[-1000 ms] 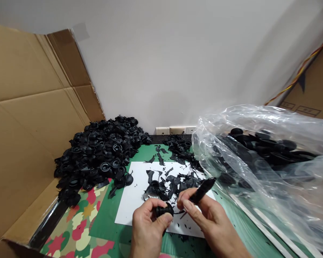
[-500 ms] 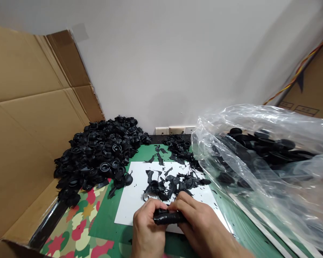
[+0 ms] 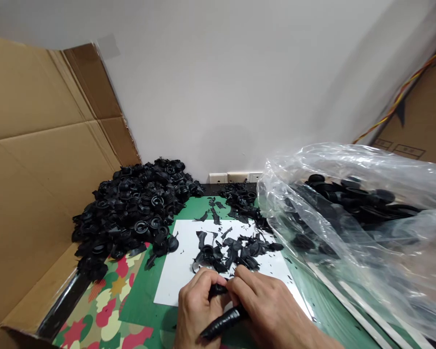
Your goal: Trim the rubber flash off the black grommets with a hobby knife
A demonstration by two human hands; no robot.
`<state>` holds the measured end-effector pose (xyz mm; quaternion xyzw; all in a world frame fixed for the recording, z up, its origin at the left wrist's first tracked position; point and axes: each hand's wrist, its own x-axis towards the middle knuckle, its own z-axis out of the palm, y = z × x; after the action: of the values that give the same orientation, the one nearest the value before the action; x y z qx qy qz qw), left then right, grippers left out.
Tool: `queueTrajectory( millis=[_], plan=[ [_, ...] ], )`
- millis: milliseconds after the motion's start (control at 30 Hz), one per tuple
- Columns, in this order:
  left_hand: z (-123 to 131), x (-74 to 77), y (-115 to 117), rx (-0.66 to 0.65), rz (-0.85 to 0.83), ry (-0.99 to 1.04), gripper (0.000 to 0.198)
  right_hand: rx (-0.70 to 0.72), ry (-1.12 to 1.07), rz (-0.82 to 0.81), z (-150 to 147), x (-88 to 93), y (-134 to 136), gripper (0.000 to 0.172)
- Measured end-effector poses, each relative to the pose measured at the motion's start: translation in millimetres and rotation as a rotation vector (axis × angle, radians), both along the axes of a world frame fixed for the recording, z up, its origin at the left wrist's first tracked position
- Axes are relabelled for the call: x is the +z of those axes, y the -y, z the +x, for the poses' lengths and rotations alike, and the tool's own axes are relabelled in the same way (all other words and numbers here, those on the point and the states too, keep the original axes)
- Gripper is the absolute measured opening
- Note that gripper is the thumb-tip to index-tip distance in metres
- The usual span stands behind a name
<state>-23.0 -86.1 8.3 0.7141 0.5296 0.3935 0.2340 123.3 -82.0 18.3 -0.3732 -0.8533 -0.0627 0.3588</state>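
Observation:
My left hand (image 3: 195,305) is closed around a small black rubbery part (image 3: 216,290), mostly hidden by the fingers. My right hand (image 3: 272,300) grips a black rod-like handle (image 3: 223,323) with a shiny, wrapped-looking surface. Its free end slants down to the left across the left wrist, and its other end is hidden in the right hand. The fingertips of both hands meet at the small part. Just beyond them, torn black scraps (image 3: 236,249) lie on a white sheet (image 3: 167,286).
A large heap of ribbed black parts (image 3: 138,203) leans near a cardboard box (image 3: 32,145) on the left. More scraps (image 3: 243,196) lie by the wall sockets (image 3: 218,178). On the right, a clear plastic bag (image 3: 349,242) holds black pieces. Beneath is a green mat (image 3: 140,308).
The rod-like handle has swung from nearly level to slanting, its free end dropping towards me. The fingers of both hands have shifted slightly around the small part.

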Motion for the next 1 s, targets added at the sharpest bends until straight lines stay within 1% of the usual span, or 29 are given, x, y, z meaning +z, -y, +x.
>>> queueTrajectory(
  millis=[100,200,300,367,433,500,533,600,667,733,800,867,1000],
  plan=[
    [-1.3,-0.4,-1.0,-0.02,-0.014,-0.025,0.015,0.017,0.013,-0.005,-0.1,3.5,0.3,0.024],
    [-1.3,-1.5,-1.0,-0.027,-0.005,-0.032,0.016,0.004,0.059,0.034,-2.5,2.7,0.3,0.022],
    [-0.5,-1.0,1.0,-0.034,-0.013,0.027,0.015,-0.061,0.037,0.051,-0.3,-5.7,-3.6,0.022],
    [0.1,0.1,3.0,-0.026,-0.051,0.12,0.012,-0.159,-0.037,0.013,6.5,-11.5,-8.4,0.022],
    [0.9,1.1,4.2,0.017,-0.158,0.253,0.011,-0.24,-0.181,-0.116,15.9,-13.5,-13.2,0.017],
    [2.3,1.7,3.6,0.087,-0.335,0.405,0.015,-0.269,-0.395,-0.387,24.0,-11.3,-16.2,0.011],
    [3.2,1.9,2.5,0.118,-0.42,0.474,0.016,-0.262,-0.509,-0.555,26.5,-9.3,-16.8,0.009],
    [5.0,2.4,-0.4,0.156,-0.522,0.575,0.018,-0.235,-0.703,-0.868,27.7,-5.4,-16.4,0.015],
    [6.4,2.8,-3.1,0.166,-0.533,0.625,0.018,-0.183,-0.829,-1.069,24.9,-4.1,-15.0,0.018],
    [7.1,3.0,-4.8,0.167,-0.529,0.649,0.018,-0.126,-0.887,-1.186,19.8,-5.5,-13.5,0.018],
    [7.1,3.2,-5.5,0.165,-0.532,0.661,0.019,-0.083,-0.894,-1.265,14.4,-8.1,-11.9,0.021],
    [7.0,3.4,-5.8,0.162,-0.536,0.675,0.019,-0.046,-0.888,-1.307,9.9,-10.4,-10.3,0.023],
    [7.2,3.8,-7.5,0.136,-0.55,0.712,0.018,0.031,-0.893,-1.339,3.6,-12.2,-8.2,0.024]
  ],
)
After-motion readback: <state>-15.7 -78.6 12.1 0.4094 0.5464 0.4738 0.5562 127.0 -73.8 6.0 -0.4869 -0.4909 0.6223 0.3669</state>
